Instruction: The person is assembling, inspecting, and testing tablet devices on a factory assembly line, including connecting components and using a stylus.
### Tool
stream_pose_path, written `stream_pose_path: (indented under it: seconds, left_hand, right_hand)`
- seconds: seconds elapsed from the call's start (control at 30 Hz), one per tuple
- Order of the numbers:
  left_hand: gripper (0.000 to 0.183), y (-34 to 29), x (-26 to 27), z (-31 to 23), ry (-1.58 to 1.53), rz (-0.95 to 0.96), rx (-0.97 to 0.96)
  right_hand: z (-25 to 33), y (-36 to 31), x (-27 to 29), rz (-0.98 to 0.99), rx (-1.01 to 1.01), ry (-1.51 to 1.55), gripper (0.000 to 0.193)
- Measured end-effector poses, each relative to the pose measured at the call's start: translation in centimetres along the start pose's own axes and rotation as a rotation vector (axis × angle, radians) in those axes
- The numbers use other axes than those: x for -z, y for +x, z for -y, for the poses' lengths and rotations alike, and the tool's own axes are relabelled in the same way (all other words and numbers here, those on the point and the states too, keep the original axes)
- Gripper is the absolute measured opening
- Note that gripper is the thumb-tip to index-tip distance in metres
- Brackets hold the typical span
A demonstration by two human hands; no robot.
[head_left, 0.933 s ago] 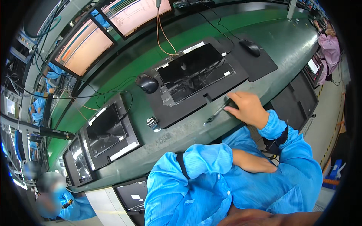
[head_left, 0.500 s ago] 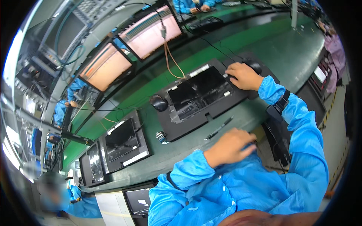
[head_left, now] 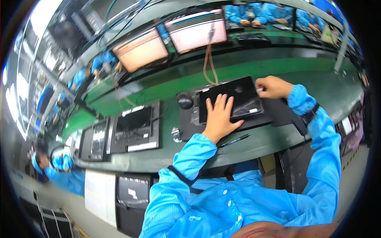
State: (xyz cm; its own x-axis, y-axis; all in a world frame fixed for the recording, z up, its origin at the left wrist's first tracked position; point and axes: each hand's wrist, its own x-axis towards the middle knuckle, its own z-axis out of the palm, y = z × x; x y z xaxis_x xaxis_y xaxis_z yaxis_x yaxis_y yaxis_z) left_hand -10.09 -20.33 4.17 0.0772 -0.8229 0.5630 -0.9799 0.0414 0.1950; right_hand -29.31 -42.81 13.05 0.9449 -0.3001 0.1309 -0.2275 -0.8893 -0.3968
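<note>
A flat black panel (head_left: 248,93), glossy and wrapped at its edges in clear film, lies tilted on a dark mat (head_left: 266,119) in front of me. My left hand (head_left: 220,119) rests on its lower left part, fingers spread, palm down. My right hand (head_left: 276,87) is at the panel's right edge, thumb and fingers pinched together. A small whitish bit shows at those fingertips, too small to name. A black mouse (head_left: 184,100) sits left of the panel. A dark pen (head_left: 235,140) lies on the bench near my left wrist.
A small metallic item (head_left: 176,134) stands by the mat's left corner. Further left are another black panel (head_left: 134,123) and a dark tray (head_left: 85,144). Two lit monitors (head_left: 196,31) stand beyond, with a looped cable (head_left: 206,65). Co-workers in blue sit across the bench.
My left hand has gone from in front of my body up onto the panel and spread out. My right hand remains at the panel's right edge, now pinching. The view has turned.
</note>
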Motion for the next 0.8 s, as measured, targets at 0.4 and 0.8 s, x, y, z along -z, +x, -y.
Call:
stream_pose_path:
  seconds: [0.4, 0.8]
  left_hand:
    - [0.029, -7.6, 11.7, -2.4, -0.843, -0.768, 0.342]
    - [0.041, -30.2, 20.3, 0.8, -1.724, -1.09, 1.059]
  right_hand:
    - [13.0, -6.8, -5.6, -0.406, 0.358, -0.276, 0.028]
    - [13.9, -4.2, -12.3, 0.015, 0.267, -0.324, 0.018]
